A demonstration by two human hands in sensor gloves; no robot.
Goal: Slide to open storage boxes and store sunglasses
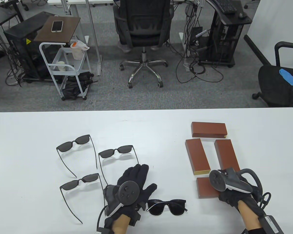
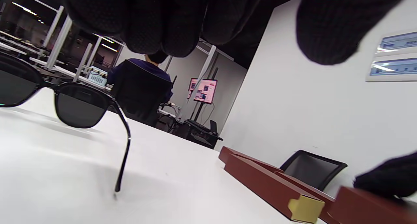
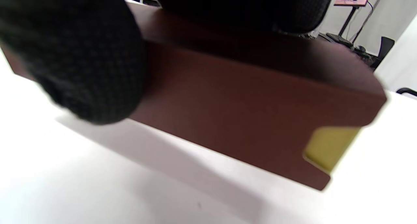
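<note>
Reddish-brown nearest storage box (image 1: 206, 187) lies crosswise under the right hand (image 1: 230, 192), which grips its right end; left hand (image 1: 131, 181), fingers spread and empty, rests just left of the dark sunglasses (image 1: 166, 206)

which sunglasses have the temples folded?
The thick-framed pair nearest the table's front edge, just right of the left hand. The three thin-framed pairs lie with temples open.
</note>
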